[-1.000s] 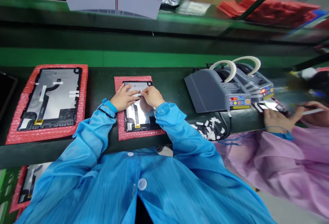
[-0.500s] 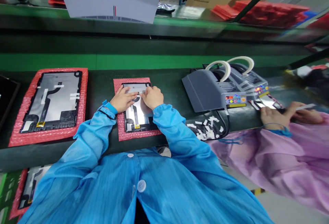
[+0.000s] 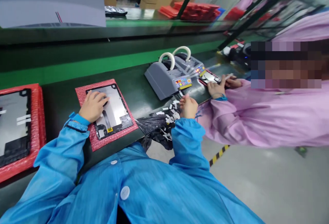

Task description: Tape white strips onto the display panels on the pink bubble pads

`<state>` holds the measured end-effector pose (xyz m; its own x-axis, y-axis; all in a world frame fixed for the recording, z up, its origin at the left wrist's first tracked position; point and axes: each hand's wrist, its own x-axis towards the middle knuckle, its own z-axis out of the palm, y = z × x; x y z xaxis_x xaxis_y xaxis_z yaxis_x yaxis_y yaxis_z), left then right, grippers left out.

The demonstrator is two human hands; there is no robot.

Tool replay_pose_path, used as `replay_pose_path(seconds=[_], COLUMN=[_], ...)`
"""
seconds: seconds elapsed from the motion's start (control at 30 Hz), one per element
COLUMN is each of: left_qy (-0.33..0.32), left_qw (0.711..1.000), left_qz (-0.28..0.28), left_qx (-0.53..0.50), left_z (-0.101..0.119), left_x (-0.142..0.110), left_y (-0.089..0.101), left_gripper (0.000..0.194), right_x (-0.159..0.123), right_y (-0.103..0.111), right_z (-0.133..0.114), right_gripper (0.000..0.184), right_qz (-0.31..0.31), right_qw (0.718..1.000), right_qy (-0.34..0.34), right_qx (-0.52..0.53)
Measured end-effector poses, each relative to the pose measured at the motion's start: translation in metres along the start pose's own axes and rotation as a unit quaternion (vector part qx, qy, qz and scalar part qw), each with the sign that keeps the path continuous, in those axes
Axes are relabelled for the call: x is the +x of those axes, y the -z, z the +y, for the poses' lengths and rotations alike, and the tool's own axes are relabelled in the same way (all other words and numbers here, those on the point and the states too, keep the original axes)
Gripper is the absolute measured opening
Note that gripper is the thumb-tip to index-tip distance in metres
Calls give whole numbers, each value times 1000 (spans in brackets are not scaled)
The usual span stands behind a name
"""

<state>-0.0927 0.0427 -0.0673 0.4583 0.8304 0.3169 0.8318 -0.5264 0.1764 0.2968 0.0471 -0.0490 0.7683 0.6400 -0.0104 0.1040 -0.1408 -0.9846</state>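
My left hand (image 3: 93, 105) lies on the back of a tablet screen panel (image 3: 117, 105), its fingers outstretched over the black flex cable. The panel shows a silvery back, a black frame and a yellow connector at its lower edge. It rests on a pink bubble-wrap sheet (image 3: 93, 144). Out to the right, my right hand (image 3: 189, 107) is closed in a pinch just below the front of the nearer grey tape dispenser (image 3: 164, 80). What its fingertips hold is too small to make out. Scraps of white tape (image 3: 172, 116) cling to black plastic beside that hand.
A second tape dispenser (image 3: 191, 62) stands behind the first. Another panel (image 3: 12, 121) on red bubble wrap lies at far left. To the right, a co-worker in a pink sleeve (image 3: 239, 114) handles a smaller device (image 3: 209, 77). Red packs (image 3: 197, 10) sit on the shelf above.
My right hand has left the panel and moved right to the tape dispenser's front. My left hand stays on the panel, now spread flatter. The view has swung right.
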Motion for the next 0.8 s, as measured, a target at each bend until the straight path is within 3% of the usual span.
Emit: replay_pose_path(seconds=[0.13,0.27,0.47,0.8], left_qy=[3,11,13,13], left_qw=[999,996,995,995], left_qz=[51,83,72,35], left_qx=[-9,-18,-63,-91], left_z=[11,21,35,43], left_x=[4,7,18,21], left_y=[6,12,15,6], left_gripper=[35,32,31,33], right_x=[11,8,3,14], right_y=[-6,0,5,-9], right_z=[-3,6,10,1], right_gripper=[27,24,35,46], right_qz=[-18,36,3,-7], right_qw=[999,993,993,993], right_qy=[36,110,61,-4], right_qx=[-4,-28,106,121])
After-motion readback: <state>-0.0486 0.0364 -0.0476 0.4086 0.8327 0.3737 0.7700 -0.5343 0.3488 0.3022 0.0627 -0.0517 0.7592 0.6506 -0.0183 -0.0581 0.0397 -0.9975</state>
